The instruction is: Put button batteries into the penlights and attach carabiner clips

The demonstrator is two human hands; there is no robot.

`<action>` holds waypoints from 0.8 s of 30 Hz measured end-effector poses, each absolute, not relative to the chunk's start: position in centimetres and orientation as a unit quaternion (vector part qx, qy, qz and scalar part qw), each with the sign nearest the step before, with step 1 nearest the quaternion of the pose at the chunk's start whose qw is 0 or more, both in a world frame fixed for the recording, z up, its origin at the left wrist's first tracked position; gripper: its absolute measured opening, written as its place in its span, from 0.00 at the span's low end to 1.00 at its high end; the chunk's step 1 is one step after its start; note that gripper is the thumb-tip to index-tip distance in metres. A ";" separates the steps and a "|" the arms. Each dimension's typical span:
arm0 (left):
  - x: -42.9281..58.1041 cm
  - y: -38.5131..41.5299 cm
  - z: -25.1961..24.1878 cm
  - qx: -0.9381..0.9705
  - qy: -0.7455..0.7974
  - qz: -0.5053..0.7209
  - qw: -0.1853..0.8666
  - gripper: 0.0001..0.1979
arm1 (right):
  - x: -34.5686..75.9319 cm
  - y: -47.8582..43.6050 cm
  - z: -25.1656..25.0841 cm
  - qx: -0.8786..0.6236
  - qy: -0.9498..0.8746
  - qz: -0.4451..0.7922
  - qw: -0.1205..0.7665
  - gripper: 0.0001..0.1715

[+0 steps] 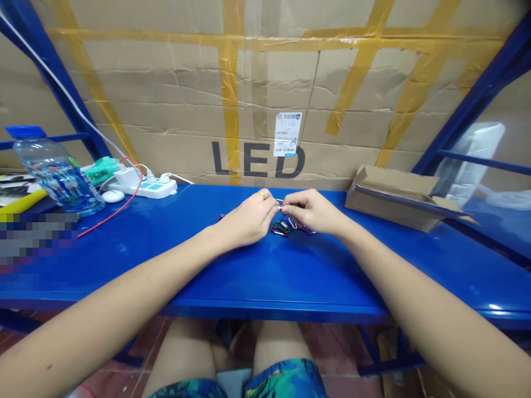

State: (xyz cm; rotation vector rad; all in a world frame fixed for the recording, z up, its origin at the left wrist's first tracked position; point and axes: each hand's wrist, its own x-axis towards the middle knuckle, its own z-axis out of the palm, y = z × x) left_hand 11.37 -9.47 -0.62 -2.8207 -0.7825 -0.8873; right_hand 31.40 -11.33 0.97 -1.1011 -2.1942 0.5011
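Blue bench (265, 276), carabiners (282, 226), left hand (246, 218), right hand (313, 211) pinching one together

We record red, green, purple and silver carabiner clips (280, 229) at twelve o'clock on the glossy blue bench top (265, 276). We note yellow tape (229, 110) crossing the brown carton wall (166, 88) at twelve, a blue bottle cap (25, 131) at ten, and teal-and-blue patterned shorts (282, 381) at six.
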 end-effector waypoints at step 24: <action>10.4 -9.1 0.2 -0.910 -0.285 -0.283 0.105 0.13 | 31.0 -11.5 1.2 -0.423 -0.751 0.369 0.348 0.20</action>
